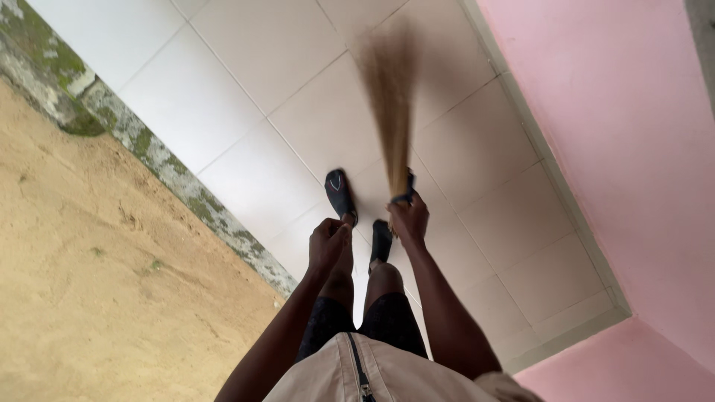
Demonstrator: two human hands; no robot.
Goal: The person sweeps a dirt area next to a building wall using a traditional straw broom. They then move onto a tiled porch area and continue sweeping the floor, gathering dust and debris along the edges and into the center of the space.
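My right hand [408,217] grips the bound end of a straw hand broom [393,104], whose brown bristles fan out, blurred, over the white floor tiles [246,67]. A dark band wraps the broom just above my fingers. My left hand [328,240] hangs beside my leg with its fingers curled into a loose fist and nothing in it. Below the hands are my two feet in dark slippers [340,195], standing on the tiles.
A mossy concrete kerb [160,160] runs diagonally along the tiled floor's left edge, with bare sandy ground [97,275] beyond it. A pink wall [618,149] borders the tiles on the right and turns a corner at the lower right.
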